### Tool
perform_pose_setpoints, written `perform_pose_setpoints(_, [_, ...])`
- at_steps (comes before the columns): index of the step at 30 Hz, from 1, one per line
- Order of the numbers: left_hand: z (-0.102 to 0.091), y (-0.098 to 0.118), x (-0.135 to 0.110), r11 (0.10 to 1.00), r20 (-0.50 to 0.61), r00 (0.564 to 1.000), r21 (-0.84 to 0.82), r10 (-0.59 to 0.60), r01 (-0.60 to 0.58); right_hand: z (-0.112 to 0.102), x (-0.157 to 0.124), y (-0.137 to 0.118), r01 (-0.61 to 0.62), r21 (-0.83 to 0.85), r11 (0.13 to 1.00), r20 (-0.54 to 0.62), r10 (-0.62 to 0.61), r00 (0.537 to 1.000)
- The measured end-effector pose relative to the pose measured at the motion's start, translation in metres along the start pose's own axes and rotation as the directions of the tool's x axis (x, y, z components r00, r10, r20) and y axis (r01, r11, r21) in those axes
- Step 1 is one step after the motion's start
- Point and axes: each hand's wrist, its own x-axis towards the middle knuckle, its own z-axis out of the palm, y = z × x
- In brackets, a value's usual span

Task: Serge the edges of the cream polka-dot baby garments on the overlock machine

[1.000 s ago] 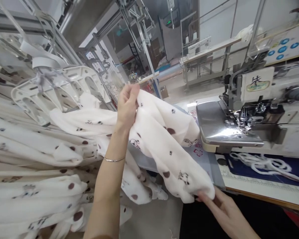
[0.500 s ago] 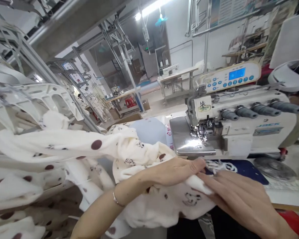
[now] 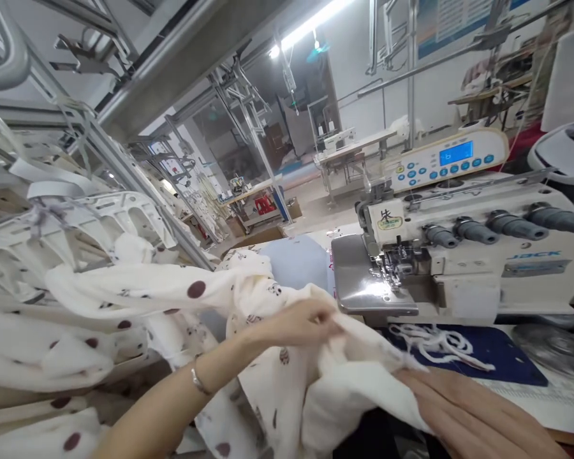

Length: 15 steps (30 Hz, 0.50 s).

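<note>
Cream fabric [image 3: 282, 389] printed with dark dots and small animal figures spreads across my lap and up toward the machine bed. My left hand [image 3: 309, 322] is closed around a fold of it, just in front of the metal plate. Lower and to the right, my right hand [image 3: 469, 408] grips the other end of the edge, its fingertips partly hidden by the cloth. Between both hands the plain white underside is stretched. Beyond them stands an overlock sewing machine [image 3: 469, 255], its presser area uncovered by cloth.
White cords [image 3: 440, 344] lie on a dark blue pad [image 3: 511, 360] right of my hands. Dotted cloth pieces hang from white hangers [image 3: 100, 223] at left. A metal rail [image 3: 191, 70] crosses overhead. Other sewing tables [image 3: 354, 150] stand farther back.
My left hand has moved left and closed on the fabric, away from my right hand. The right hand has shifted right and down. The cloth between them has turned, showing its plain side.
</note>
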Motion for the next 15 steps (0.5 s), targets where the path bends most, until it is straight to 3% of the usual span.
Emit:
perform_pose_setpoints(2, [-0.012, 0.008, -0.004, 0.995, -0.213, 0.975, -0.094, -0.062, 0.043, 0.009, -0.002, 0.007, 0.013, 0.027, 1.0, -0.012, -0.013, 1.0])
perform_pose_setpoints(3, [-0.018, 0.013, -0.004, 0.988, -0.245, 0.964, -0.137, -0.106, 0.074, 0.013, -0.001, 0.009, 0.019, 0.043, 0.999, -0.011, -0.019, 1.0])
perform_pose_setpoints(6, [-0.035, 0.029, 0.009, 0.989, -0.152, 0.98, -0.089, -0.131, 0.119, 0.023, 0.009, 0.01, 0.032, 0.066, 0.997, -0.03, -0.03, 0.999])
perform_pose_setpoints(10, [-0.056, 0.043, 0.048, 0.992, -0.084, 0.996, 0.125, 0.03, -0.019, 0.028, 0.016, 0.011, -0.068, 0.002, 0.998, -0.113, 0.068, 0.991])
perform_pose_setpoints(12, [-0.059, 0.042, 0.069, 0.976, -0.051, 0.995, 0.208, 0.082, -0.07, 0.029, 0.012, 0.015, -0.137, -0.002, 0.991, -0.121, 0.136, 0.983])
perform_pose_setpoints(15, [-0.053, 0.035, 0.094, 0.962, -0.009, 0.998, 0.268, 0.06, -0.055, 0.031, 0.005, 0.022, -0.171, 0.022, 0.985, -0.12, 0.172, 0.978])
